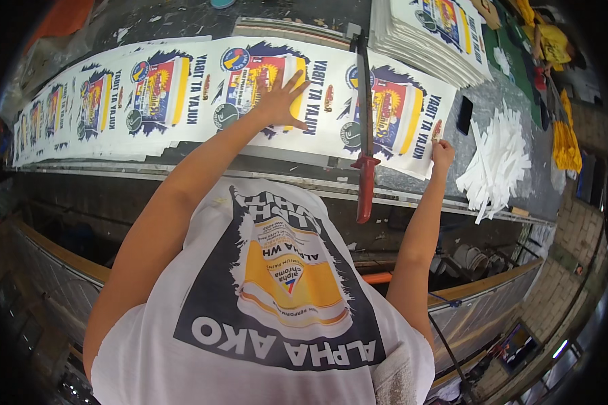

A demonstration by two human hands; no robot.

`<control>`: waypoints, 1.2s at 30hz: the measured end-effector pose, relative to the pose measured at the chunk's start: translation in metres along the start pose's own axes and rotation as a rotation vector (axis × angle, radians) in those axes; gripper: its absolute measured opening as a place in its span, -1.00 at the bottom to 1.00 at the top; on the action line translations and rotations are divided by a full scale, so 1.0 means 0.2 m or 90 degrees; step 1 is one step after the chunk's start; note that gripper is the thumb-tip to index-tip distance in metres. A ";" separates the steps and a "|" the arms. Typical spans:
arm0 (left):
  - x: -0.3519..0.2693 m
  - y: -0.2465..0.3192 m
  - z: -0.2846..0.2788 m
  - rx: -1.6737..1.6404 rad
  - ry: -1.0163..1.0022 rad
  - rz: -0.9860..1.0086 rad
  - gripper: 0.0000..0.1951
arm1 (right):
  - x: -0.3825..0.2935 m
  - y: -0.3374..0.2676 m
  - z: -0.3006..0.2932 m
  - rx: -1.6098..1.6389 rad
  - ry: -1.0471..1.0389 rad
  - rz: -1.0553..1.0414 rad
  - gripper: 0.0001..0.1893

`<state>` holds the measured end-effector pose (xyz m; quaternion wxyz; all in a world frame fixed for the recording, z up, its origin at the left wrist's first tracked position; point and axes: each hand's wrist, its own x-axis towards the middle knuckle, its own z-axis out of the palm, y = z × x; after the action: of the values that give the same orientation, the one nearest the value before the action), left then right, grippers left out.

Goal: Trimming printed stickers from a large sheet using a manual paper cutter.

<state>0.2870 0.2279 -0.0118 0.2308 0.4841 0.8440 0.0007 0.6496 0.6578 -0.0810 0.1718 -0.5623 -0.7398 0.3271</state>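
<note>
A long strip of white printed sheets point(213, 66) runs along the dark worktable, repeating a colourful picture of a paint pail. With fingers spread, my left hand point(283, 101) rests flat on one of the prints. The fingers of my right hand point(442, 153) pinch the near right edge of the rightmost print point(415, 157). Between my hands, the long blade point(365, 96) of a lever paper cutter crosses over the strip. Its red handle point(366, 190) juts past the table's near edge. How far the blade stands above the paper, I cannot tell.
A thick stack of printed sheets point(430, 55) stands at the back right. Right of the strip lie a black phone point(464, 115) and a heap of white paper offcuts point(496, 162). Another person in a yellow shirt point(555, 43) is at the far right.
</note>
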 end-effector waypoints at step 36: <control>0.09 -0.02 0.07 0.035 -0.026 -0.032 0.33 | -1.67 -1.28 -0.15 0.142 -0.433 0.043 -0.15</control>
<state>0.2819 0.2379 -0.0311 0.2345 0.4691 0.8506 -0.0384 0.5863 0.3121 0.1520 -0.0349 -0.4232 -0.6951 0.5801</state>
